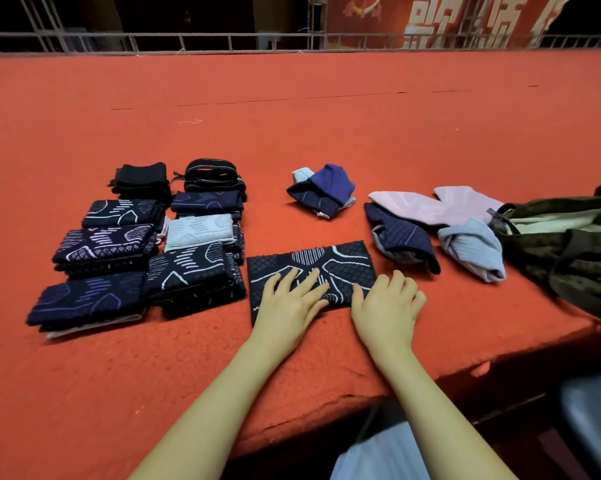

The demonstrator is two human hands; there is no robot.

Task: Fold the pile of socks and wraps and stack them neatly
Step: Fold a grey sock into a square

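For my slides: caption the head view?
Both hands flatten a patterned navy sock beside folded stacks.

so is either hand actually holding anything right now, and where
Nothing is gripped. The left hand lies flat on the dark patterned sock; the right hand rests at its right edge.

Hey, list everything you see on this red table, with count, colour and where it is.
Table: one, red felt top.
Folded stacks: about eight, mostly navy patterned, one grey on top, two black at the back; left.
Flat sock: one, navy with white lines; centre, under both hands.
Blue bundle: one, navy and light blue; centre back.
Unfolded pile: pink, navy and grey pieces; right.
Bag: one, dark green; far right.
Left hand: flat on sock.
Right hand: on sock's right edge.
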